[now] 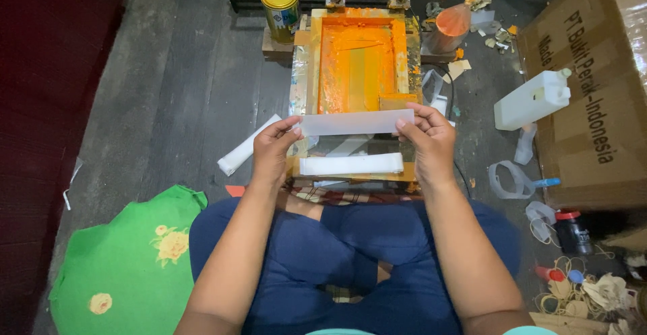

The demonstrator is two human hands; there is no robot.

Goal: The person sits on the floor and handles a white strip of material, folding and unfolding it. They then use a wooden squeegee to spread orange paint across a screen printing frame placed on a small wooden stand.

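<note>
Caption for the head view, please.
Both hands, left and right, hold a white strip over an orange-inked frame.

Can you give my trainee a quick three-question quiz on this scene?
1. True or false: both hands hold the translucent white plastic strip by its ends.
2. Which stands left of the orange-stained wooden screen frame? A) yellow-lidded metal can B) white plastic jug
3. What lies beneath the held strip, nearer the person?

Key:
1. True: left hand, right hand.
2. A.
3. A stack of white plastic strips.
</note>
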